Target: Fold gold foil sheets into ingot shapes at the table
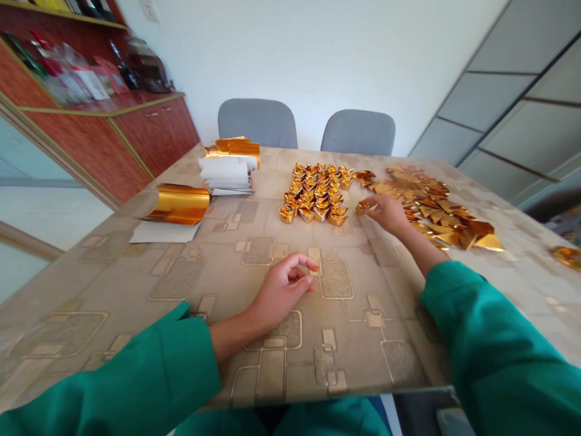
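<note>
- White wall (318, 66) stands behind a patterned beige surface (218, 272), which carries many gold foil pieces.
- Fingers of the right hand (388, 213) pinch a small gold folded piece (362, 206) between thumb and fingertips; whether its base touches the surface, I cannot tell.
- Fingers of the left hand (284, 287) are loosely curled and hold nothing, with a gap between thumb and forefinger; this hand is nearer the person, over the middle of the surface.
- Just left of the pinched piece sit close-set rows of gold boat-shaped pieces (315, 195), peaks upward, the nearest row facing the left hand.
- Beyond and to the right of the right hand spreads a loose heap of flatter folded gold pieces (447, 221), overlapping at many angles.
- Farther left, well apart from both hands, a curled gold sheet (179, 204) lies on white paper (166, 232); behind it stands a stack of sheets (227, 175), white in its lower part, with gold foil on top.
- Both arms wear green sleeves (167, 363).
- Past the far edge are two grey chairs (257, 124), a reddish wooden cabinet (149, 136) to the left and grey panels (494, 97) to the right.
</note>
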A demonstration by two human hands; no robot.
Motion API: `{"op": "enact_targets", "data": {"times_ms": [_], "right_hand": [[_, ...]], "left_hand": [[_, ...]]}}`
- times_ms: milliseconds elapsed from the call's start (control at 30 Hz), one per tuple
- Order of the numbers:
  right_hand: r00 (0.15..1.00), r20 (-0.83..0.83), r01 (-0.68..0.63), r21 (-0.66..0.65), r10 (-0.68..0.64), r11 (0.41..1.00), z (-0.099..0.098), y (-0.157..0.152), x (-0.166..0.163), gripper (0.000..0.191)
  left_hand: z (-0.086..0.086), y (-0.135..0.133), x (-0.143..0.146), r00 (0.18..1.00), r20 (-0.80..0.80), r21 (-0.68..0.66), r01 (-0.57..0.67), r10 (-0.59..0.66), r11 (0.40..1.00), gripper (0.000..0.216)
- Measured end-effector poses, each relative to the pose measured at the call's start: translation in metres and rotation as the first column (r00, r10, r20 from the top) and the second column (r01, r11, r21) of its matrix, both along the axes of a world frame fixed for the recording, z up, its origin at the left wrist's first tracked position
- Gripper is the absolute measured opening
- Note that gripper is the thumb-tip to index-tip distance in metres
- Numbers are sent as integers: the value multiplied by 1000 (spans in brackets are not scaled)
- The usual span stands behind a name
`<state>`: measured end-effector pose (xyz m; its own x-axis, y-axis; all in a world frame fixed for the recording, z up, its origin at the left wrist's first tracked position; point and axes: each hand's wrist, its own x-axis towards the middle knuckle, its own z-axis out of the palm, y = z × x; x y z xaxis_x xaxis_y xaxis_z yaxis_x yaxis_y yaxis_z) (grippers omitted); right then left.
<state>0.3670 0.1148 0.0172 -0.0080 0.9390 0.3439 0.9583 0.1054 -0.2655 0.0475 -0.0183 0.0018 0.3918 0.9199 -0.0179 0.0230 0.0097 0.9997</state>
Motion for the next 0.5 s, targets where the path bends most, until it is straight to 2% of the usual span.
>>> {"op": "enact_targets", "data": {"times_ms": [233, 500], "right_hand": [[1000, -6, 19, 34, -19, 999, -12, 69, -9, 30], [994, -47, 103, 65, -100, 993, -18, 92, -21, 41]], "left_hand": [[0, -1, -1, 999, -17, -2, 30, -30, 1000, 14], [-1, -2, -1, 999, 17, 8, 46, -46, 999, 13]]}}
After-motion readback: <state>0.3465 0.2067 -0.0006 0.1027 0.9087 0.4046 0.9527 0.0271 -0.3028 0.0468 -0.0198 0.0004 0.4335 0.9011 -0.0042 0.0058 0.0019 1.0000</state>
